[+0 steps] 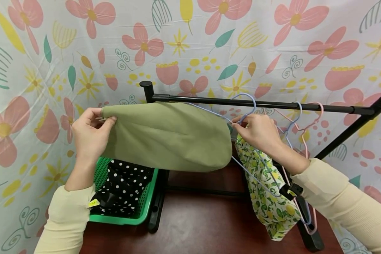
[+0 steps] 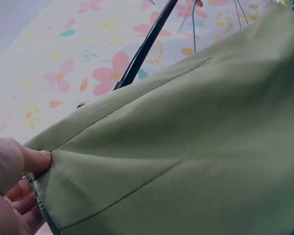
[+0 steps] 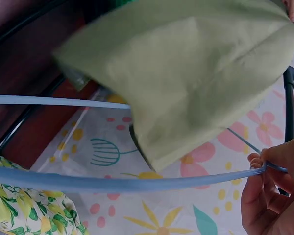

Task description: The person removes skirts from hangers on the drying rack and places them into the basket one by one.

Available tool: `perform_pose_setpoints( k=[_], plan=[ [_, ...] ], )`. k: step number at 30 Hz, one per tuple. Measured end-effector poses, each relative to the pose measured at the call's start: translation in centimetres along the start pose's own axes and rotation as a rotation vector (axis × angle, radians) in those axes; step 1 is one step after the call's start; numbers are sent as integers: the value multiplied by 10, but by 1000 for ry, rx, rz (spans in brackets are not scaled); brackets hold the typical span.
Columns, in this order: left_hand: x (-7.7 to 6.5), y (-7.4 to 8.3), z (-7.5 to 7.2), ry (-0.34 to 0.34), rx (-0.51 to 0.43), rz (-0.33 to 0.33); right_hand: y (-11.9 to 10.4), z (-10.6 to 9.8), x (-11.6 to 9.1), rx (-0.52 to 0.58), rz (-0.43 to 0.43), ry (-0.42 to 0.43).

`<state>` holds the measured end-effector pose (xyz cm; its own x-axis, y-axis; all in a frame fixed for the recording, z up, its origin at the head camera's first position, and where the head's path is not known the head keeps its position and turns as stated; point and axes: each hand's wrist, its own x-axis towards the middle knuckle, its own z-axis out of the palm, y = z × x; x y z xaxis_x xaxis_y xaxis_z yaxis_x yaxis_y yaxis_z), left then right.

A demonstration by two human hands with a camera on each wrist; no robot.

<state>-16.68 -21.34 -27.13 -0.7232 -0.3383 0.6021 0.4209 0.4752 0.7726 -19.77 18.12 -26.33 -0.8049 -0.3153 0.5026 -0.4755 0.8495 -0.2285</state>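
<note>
My left hand (image 1: pixel 89 135) pinches the top left corner of an olive-green garment (image 1: pixel 168 137) between thumb and fingers. Long stitched seams run away from the held edge in the left wrist view, and the cloth stretches out sideways toward the right hand. My right hand (image 1: pixel 258 131) pinches a light blue hanger (image 3: pixel 196 181) close to its neck, below the hook. One end of that hanger passes behind or into the garment, where the cloth hides it. The hook (image 1: pixel 253 102) overlaps the black rail (image 1: pixel 206 101) in the head view.
A lemon-print garment (image 1: pixel 263 190) hangs below the rail at the right, near another blue hanger (image 1: pixel 300 109) and a pink hanger (image 1: pixel 320 109). At lower left, a green basket (image 1: pixel 124 221) holds black polka-dot cloth (image 1: pixel 130 183). The brown tabletop (image 1: pixel 203 222) lies below; a floral curtain (image 1: pixel 184 42) stands behind.
</note>
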Motion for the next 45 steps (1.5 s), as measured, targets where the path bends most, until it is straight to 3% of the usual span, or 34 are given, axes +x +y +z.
perform_pose_setpoints(
  k=[8,17,27,35,45],
  plan=[
    [10,0,-11,60,-2,-5,0,-2,-1,-10,-20,17],
    [21,-7,-29,137,-4,-62,-4,-5,0,-10,-33,33],
    [30,-20,-52,158,159,-221,-1,-13,2,-3,-57,52],
    [40,-32,-66,198,182,-325,0,-20,2,2,-65,59],
    [58,-35,-79,270,258,-343,0,-34,2,-36,-79,64]
  ],
)
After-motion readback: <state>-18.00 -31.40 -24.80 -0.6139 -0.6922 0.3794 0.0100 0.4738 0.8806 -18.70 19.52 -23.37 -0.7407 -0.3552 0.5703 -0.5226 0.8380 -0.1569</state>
